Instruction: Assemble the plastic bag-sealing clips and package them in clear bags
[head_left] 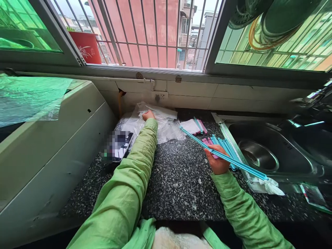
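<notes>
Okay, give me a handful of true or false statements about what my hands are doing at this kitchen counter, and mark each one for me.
1. The right hand holds a long blue strip. True.
2. The left hand rests on the phone. False: it reaches to the clear plastic bags at the back of the counter; the phone lies apart, nearer the left edge.
3. More blue and pink strips lie on the counter beside the sink. True.
4. The sink is on the left side of the counter. False: it is on the right.
5. Both sleeves are green. True.
</notes>
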{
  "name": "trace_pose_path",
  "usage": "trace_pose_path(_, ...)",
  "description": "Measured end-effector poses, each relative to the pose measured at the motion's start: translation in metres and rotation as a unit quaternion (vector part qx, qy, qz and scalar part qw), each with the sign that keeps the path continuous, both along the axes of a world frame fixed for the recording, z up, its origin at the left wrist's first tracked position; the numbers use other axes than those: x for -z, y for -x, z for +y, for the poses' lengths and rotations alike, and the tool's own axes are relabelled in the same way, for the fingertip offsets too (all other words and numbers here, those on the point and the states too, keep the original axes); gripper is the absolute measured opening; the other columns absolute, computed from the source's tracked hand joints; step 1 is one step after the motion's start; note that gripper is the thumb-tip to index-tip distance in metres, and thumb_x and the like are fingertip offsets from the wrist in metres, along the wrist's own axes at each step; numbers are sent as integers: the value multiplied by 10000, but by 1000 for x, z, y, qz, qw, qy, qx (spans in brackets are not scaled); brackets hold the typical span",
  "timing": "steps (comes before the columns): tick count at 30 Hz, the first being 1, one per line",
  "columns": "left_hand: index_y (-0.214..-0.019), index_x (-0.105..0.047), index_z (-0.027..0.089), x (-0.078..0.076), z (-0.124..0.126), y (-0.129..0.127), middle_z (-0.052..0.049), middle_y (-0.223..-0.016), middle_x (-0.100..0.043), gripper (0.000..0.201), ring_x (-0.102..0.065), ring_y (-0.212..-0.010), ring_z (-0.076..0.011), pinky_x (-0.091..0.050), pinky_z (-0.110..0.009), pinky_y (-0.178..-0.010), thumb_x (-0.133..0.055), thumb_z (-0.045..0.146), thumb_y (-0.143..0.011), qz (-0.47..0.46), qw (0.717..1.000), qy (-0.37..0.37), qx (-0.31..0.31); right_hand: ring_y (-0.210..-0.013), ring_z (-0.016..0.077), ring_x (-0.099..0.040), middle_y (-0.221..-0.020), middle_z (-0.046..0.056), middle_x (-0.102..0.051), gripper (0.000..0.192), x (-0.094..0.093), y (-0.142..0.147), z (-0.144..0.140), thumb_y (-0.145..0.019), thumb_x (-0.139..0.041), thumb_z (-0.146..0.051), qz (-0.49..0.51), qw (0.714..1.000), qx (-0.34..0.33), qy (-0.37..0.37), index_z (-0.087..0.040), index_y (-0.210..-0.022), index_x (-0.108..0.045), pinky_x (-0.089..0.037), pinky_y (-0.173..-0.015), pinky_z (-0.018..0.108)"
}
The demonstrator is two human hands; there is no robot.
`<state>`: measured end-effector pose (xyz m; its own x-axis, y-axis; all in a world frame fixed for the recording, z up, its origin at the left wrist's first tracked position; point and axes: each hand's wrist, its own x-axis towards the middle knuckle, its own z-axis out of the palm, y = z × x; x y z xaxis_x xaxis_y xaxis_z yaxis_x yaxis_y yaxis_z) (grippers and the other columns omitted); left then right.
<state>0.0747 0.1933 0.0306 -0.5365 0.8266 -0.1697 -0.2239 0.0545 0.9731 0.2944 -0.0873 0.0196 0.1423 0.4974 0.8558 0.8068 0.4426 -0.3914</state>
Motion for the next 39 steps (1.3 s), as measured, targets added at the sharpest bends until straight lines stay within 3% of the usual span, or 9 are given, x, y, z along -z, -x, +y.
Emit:
trace_pose_path(2, -682, -505, 163, -6, -7, -2, 21, -540, -461, 45, -425, -505, -96, -330, -214, -492, -491, 156, -724, 36, 998, 1, -49, -715, 173, -631, -768, 22, -665, 136, 0, 1, 0, -735, -636, -206, 0, 1000, -6, -4, -224, -869, -613, -552, -663, 336)
trace_pose_path(4, -600, -484, 162, -14, -20, -8, 35, -516, -422, 128, -409, -493, -76, -322, -194, -485, -544, 162, -713, 65, 997, -5, -46, -720, 174, -633, -772, 26, -666, 134, 0, 1, 1, -734, -637, -200, 4, 1000, -11, -11, -218, -864, -613, -552, -661, 334)
trace_pose_path(7, -575, -491, 158, -28, -52, -21, 63, -423, -331, 205, -316, -376, -54, -241, -188, -397, -547, 247, -750, 94, 979, -8, 179, -718, 172, -634, -776, 32, -665, 136, 2, 1, 2, -729, -641, -192, 13, 1000, -19, -17, -207, -862, -614, -552, -648, 328)
trace_pose_path(10, -621, -521, 147, -39, -90, -29, 82, -380, -295, 250, -261, -314, -43, -169, -185, -346, -600, 360, -725, 106, 913, 4, 395, -716, 172, -635, -781, 32, -665, 131, 5, 1, 3, -731, -640, -205, 25, 999, -26, -17, -201, -859, -616, -552, -631, 325)
trace_pose_path(12, -632, -521, 141, -44, -109, -29, 86, -373, -293, 289, -269, -306, -38, -171, -179, -337, -598, 402, -729, 128, 873, -3, 470, -715, 170, -636, -786, 30, -666, 124, 7, 1, 4, -733, -638, -216, 30, 999, -29, -15, -200, -854, -617, -551, -622, 320)
trace_pose_path(14, -616, -509, 139, -46, -123, -28, 84, -372, -302, 319, -276, -304, -34, -179, -178, -330, -571, 420, -752, 153, 849, -10, 506, -713, 167, -635, -789, 27, -666, 123, 8, 2, 4, -736, -636, -222, 33, 999, -31, -14, -200, -855, -617, -550, -614, 313)
trace_pose_path(17, -560, -469, 140, -47, -136, -25, 72, -386, -331, 345, -292, -305, -29, -193, -182, -324, -522, 384, -798, 180, 831, -3, 526, -703, 164, -633, -783, 30, -663, 127, 10, 4, 4, -736, -636, -226, 32, 999, -39, -14, -201, -859, -614, -549, -601, 310)
trace_pose_path(25, -518, -415, 142, -40, -160, -6, 65, -428, -385, 290, -304, -323, -10, -195, -164, -333, -508, 187, -789, 189, 840, -10, 509, -713, 166, -633, -793, 32, -670, 117, 10, 13, -2, -747, -622, -239, 21, 997, -73, 12, -210, -860, -618, -544, -601, 307)
trace_pose_path(39, -518, -339, 165, -9, -196, 60, 90, -404, -309, 385, -256, -336, -6, -145, -159, -354, -648, 340, -666, -22, 888, -23, 459, -562, 99, -545, -760, 24, -623, 116, 11, 46, -4, -762, -601, -288, 27, 976, -181, 121, -199, -836, -607, -461, -469, 222)
